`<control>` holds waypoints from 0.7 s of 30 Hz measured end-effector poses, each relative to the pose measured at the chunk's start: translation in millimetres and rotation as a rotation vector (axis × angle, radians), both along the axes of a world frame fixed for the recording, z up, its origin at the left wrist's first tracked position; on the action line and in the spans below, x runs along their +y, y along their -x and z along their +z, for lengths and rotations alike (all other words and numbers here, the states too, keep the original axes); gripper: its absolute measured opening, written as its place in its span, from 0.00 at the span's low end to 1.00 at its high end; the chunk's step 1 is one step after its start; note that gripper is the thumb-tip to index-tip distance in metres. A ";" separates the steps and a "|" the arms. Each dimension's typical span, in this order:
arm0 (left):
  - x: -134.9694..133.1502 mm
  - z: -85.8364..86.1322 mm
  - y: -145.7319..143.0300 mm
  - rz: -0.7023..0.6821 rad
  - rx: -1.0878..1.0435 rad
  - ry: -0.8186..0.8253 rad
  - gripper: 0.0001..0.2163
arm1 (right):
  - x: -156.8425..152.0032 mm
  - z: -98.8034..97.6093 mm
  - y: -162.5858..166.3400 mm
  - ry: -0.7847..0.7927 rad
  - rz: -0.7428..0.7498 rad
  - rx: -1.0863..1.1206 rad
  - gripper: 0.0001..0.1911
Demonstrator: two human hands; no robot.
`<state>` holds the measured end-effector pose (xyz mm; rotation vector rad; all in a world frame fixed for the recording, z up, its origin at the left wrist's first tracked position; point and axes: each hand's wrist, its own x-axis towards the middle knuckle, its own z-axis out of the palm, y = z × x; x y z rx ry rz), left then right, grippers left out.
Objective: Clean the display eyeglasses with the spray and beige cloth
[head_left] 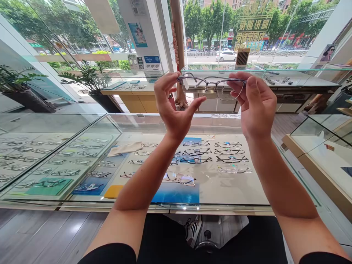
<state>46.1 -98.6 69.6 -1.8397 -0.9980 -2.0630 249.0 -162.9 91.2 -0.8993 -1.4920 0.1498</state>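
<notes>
A pair of eyeglasses (211, 85) with a dark upper rim and clear lenses is held up in front of me, above the display counter. My left hand (176, 106) has its fingertips at the left hinge, with the thumb stretched out by the lower edge of that lens. At the other hinge, my right hand (257, 99) pinches the frame between thumb and fingers. A small pale tag (185, 83) shows at the left lens. Below my hands, thin-rimmed glasses (180, 178) lie near a blue mat (176, 194).
The glass display counter (228, 198) holds several rows of eyeglasses (196, 151). A beige cloth (125, 148) and a yellow object (113, 191) lie left of my arms. Another glass case (324, 146) stands at right. Potted plants (96, 88) and large windows are beyond.
</notes>
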 end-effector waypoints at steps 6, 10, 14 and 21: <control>0.7 0.1 -1.5 -0.051 0.004 0.045 0.38 | 1.0 -2.2 -1.6 -0.015 0.092 0.040 0.31; 0.6 -0.6 -2.2 -0.104 0.019 0.048 0.37 | 5.8 -5.7 -6.0 -0.036 0.058 -0.030 0.32; 9.8 -2.7 -0.9 -0.210 0.046 -0.041 0.36 | 8.3 -7.3 -7.3 -0.056 0.119 -0.006 0.34; 23.0 -3.4 4.7 -0.323 0.105 -0.170 0.37 | 7.0 -4.7 -11.1 -0.137 0.100 0.108 0.21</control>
